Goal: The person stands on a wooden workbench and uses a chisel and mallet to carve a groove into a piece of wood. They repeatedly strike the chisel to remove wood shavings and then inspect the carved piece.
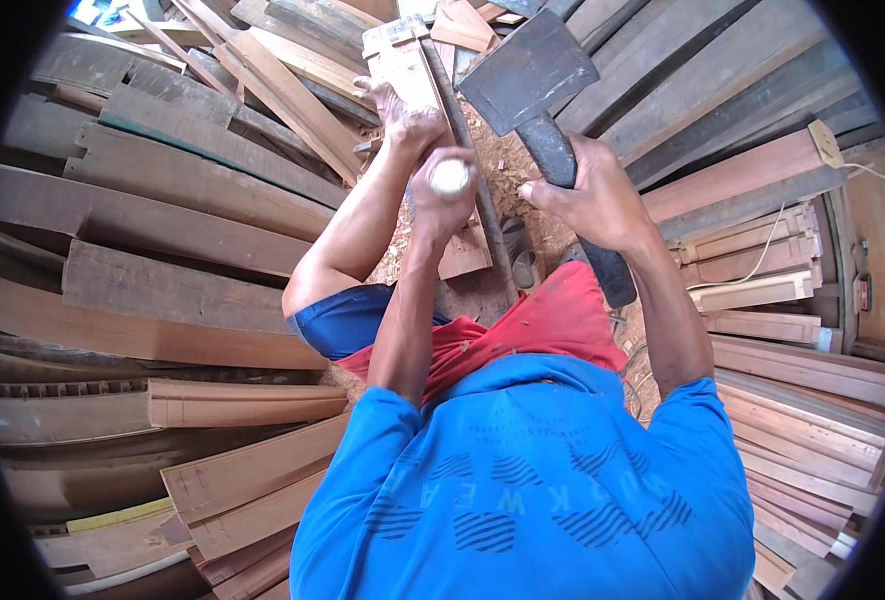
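Observation:
My left hand [445, 192] is closed round an upright chisel handle [451, 177]; only its pale round butt end shows, and the blade is hidden below. My right hand [602, 200] grips a dark mallet [529, 72] by its thick handle, just below the broad square head. The head is raised ahead and to the right of my left hand. Beneath the left hand lies a long pale wooden workpiece [465, 254], pointing away from me. My bare left foot [408, 118] rests on its farther part.
Wood shavings [502, 170] cover the ground around the workpiece. Stacked planks [192, 290] crowd the left side; more boards [722, 80] lie at the far right. A power strip [824, 145] with a white cable sits on a right-hand plank. Panelled pieces [752, 250] are stacked below it.

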A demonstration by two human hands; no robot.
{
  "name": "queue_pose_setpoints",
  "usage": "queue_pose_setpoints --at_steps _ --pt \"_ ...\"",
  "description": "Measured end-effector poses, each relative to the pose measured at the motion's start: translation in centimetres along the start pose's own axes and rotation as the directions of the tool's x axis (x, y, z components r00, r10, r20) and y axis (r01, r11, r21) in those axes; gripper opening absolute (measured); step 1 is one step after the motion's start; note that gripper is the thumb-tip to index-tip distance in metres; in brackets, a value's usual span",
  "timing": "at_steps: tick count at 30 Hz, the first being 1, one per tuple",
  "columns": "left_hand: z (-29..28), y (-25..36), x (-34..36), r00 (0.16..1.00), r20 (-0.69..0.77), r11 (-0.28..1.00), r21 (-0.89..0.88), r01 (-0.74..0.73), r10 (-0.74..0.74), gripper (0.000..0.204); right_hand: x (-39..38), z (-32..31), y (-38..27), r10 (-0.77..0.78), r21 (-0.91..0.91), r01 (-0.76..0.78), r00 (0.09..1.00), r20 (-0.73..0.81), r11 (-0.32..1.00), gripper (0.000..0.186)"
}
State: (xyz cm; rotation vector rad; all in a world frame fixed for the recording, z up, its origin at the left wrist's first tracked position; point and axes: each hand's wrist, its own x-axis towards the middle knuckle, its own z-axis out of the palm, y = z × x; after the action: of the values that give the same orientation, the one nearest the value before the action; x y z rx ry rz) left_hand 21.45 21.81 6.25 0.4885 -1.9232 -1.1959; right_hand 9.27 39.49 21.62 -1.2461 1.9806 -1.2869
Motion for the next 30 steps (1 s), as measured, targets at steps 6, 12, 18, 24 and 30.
queue_pose_setpoints --at_steps 6,12,18,24,30 --pt "-4.5 3.1 -3.7 0.967 -0.058 0.968 -0.058 0.243 -0.247 0.014 -2.2 -1.4 -2.3 0.01 0.162 0.005 0.996 -0.093 0.987 0.041" --pt "-3.2 1.0 1.0 0.977 -0.16 0.989 0.063 -0.133 0.142 0.014 -2.3 -2.9 -4.8 -0.106 0.091 0.14 0.947 -0.305 0.986 0.022" --pt "-1.5 0.6 1.2 0.99 -0.092 0.992 -0.078 0.104 -0.111 0.014 -3.0 -4.1 -6.1 -0.16 0.229 0.287 0.877 -0.452 0.93 0.02" --pt "-1.4 -0.7 0.8 0.993 -0.081 0.993 -0.08 0.085 -0.091 0.014 -2.8 -4.0 -6.4 -0.168 0.253 0.356 0.817 -0.552 0.9 0.02" --pt "-1.1 -0.8 1.1 0.997 -0.067 0.998 0.03 -0.047 0.049 0.017 -3.1 -4.5 -7.5 -0.266 0.123 0.388 0.797 -0.543 0.913 0.022"
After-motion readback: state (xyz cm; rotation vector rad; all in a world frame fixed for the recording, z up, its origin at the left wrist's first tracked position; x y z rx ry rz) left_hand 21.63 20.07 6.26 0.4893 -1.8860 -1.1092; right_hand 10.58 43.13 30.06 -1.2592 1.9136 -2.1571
